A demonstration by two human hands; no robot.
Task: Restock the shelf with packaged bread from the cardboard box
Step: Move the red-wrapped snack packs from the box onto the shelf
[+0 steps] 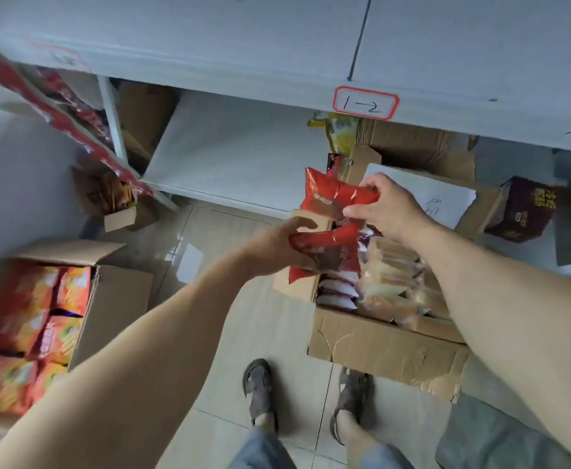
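An open cardboard box (385,346) stands on the floor at centre right, filled with clear-wrapped bread packs (392,286) and white-and-purple packs (338,292). My left hand (277,248) grips a red bread packet (328,255) just above the box's left side. My right hand (382,204) pinches a second red packet (331,198) by its edge, held higher, over the box's far end. The white lower shelf (230,157) lies bare beyond the box, under a shelf edge with a label (365,103) reading 1-2.
A box of orange snack bags (40,319) stands at left. A small open carton (115,201) sits by the shelf post. A flapped carton with white paper (440,198) and a dark red box (524,208) lie behind. My feet (260,390) stand on tile.
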